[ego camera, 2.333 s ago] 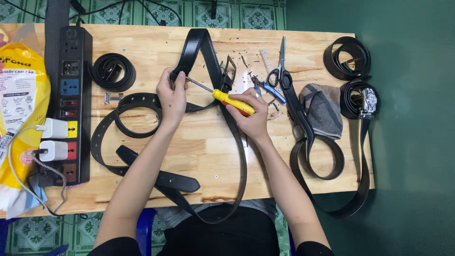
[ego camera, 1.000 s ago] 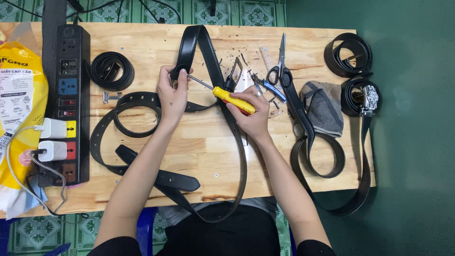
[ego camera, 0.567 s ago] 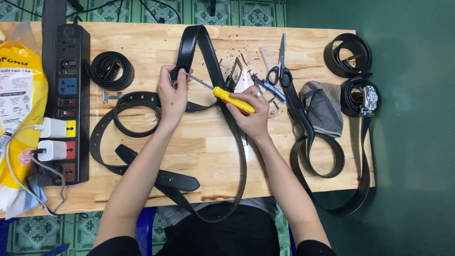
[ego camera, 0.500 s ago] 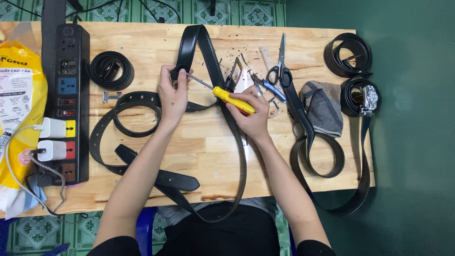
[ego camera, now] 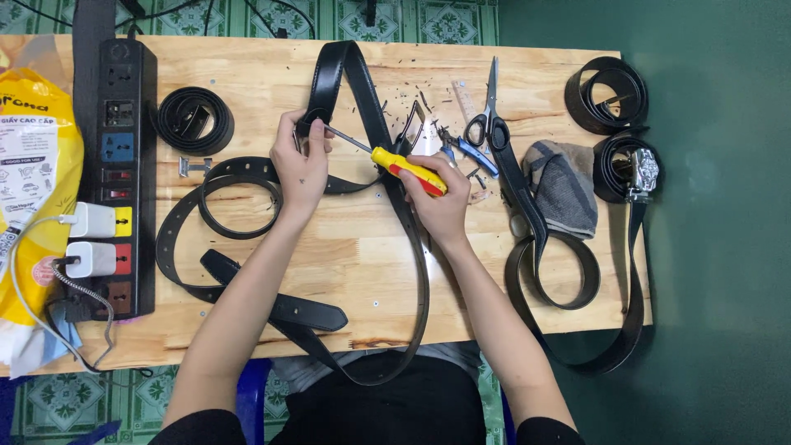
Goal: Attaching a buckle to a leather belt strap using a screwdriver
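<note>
Screwdriver (ego camera: 405,167) unmoved against belt end (ego camera: 311,132)

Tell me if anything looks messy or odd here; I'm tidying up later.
Small dark scraps are scattered over the wooden table near the scissors. One black belt hangs off the table's right edge. Nothing else stands out.

A pale wooden tabletop (ego camera: 362,247) carries everything. The black power strip (ego camera: 119,177) lies along its left edge, two white plugs in it. Right of the strip sit a coiled black belt (ego camera: 195,120) and loose black belts (ego camera: 247,247). Farther right of the strip lie scissors (ego camera: 489,111), a grey cloth (ego camera: 564,185) and two more coiled belts (ego camera: 610,95). A yellow bag (ego camera: 33,189) overlaps the edge left of the strip.
</note>
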